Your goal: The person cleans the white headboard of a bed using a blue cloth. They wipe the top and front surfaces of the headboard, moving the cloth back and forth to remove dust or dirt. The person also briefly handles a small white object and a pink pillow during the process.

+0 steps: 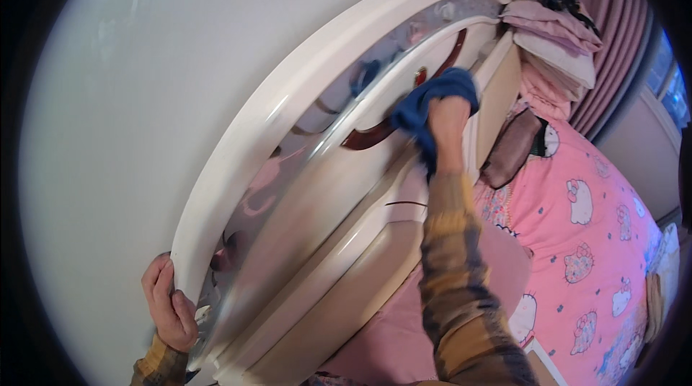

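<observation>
A glossy white headboard (232, 142) arches across the view, with a patterned grey panel (373, 56) below its top rail and dark red curved trim (367, 136) on its face. My right hand (450, 118) presses a blue cloth (427, 98) against the headboard, over part of the trim. Some of the fingers are hidden by the cloth. At the lower left, my left hand (170, 302) curls around the outer edge of the top rail. Plaid sleeves cover both forearms.
A pink bedspread with cartoon cats (567, 234) covers the bed at right, with a plain pink pillow (378, 321) against the headboard. A brown mesh-like item (511, 148) lies near folded bedding (557, 51). Pink curtains (611, 45) hang behind, and a pale wall (124, 115) rises at left.
</observation>
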### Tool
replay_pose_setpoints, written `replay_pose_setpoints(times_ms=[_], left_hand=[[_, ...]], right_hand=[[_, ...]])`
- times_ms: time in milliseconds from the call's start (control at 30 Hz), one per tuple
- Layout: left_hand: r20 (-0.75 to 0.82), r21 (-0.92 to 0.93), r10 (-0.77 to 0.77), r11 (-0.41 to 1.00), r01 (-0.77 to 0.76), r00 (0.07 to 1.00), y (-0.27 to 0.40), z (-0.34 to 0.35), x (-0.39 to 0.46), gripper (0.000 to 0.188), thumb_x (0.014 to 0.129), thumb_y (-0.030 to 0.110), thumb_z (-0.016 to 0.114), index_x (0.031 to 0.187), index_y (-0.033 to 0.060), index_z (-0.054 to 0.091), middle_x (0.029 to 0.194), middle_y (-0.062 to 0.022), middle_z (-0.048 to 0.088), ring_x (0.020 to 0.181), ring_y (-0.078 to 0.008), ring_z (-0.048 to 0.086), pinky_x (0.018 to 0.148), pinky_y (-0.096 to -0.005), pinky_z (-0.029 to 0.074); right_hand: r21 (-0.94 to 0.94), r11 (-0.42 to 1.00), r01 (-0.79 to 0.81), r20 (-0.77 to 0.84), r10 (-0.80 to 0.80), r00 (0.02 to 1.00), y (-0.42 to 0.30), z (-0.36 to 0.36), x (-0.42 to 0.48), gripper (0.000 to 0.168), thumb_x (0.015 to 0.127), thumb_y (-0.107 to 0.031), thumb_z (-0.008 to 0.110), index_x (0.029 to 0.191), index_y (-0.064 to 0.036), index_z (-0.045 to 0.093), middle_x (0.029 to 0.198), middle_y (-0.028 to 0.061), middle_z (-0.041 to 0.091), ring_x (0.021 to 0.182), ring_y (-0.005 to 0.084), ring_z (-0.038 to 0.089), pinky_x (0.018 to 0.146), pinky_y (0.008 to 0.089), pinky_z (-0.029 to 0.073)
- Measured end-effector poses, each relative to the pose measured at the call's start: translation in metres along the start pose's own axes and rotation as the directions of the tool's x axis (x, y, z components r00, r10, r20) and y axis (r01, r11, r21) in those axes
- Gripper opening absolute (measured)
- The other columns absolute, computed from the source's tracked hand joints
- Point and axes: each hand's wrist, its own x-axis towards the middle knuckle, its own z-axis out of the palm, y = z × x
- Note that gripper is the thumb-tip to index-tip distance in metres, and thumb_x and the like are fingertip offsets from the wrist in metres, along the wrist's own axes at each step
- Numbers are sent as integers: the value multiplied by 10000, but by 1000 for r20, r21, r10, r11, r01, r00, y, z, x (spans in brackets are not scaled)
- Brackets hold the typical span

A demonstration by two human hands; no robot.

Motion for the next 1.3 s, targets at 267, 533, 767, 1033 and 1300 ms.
replay_pose_setpoints(times_ms=[267, 533, 767, 1033, 1300], left_hand=[[1, 27, 19, 999, -20, 1000, 0, -5, 6, 383, 891, 111, 361, 1229, -61, 413, 1205, -232, 434, 1098, -353, 450, 943, -419, 365], [-36, -23, 90, 996, -91, 995, -1, -7, 10, 365, 821, -60, 404, 1185, -67, 432, 1200, -229, 437, 1067, -362, 466, 936, -405, 379], [-130, -63, 95, 993, -104, 987, 4, -4, 12, 330, 819, -57, 483, 1148, -58, 460, 1164, -203, 452, 1058, -356, 470, 923, -390, 396], [-427, -202, 211, 926, -320, 879, -2, -5, 12, 248, 765, 31, 563, 1003, -21, 517, 1036, -171, 507, 991, -338, 486, 877, -411, 396], [-622, -294, 39, 914, -280, 782, -10, -107, -87, 206, 826, -27, 503, 1027, -9, 544, 1038, -137, 550, 953, -270, 543, 819, -318, 438]], right_hand=[[-592, 517, 619, 789, 214, 576, 109, 102, -34, 315, 817, -282, 448, 918, -150, 715, 1042, 80, 658, 1092, 246, 548, 1020, 499, 231], [-379, 637, 672, 920, 178, 349, 15, 77, -109, 330, 793, -308, 458, 941, -142, 702, 1032, 91, 658, 1014, 261, 598, 932, 477, 328], [-277, 698, 660, 961, 202, 191, -102, 30, -184, 380, 779, -296, 457, 1027, -108, 676, 1109, 123, 626, 1072, 283, 574, 999, 542, 262], [-162, 768, 619, 981, 54, 189, -189, 0, -283, 345, 745, -263, 487, 963, -97, 697, 1062, 151, 638, 1050, 297, 588, 966, 440, 368], [18, 852, 523, 988, 65, -139, -294, -9, -377, 435, 744, -239, 484, 1128, -86, 618, 1227, 167, 541, 1167, 301, 502, 975, 365, 382]])
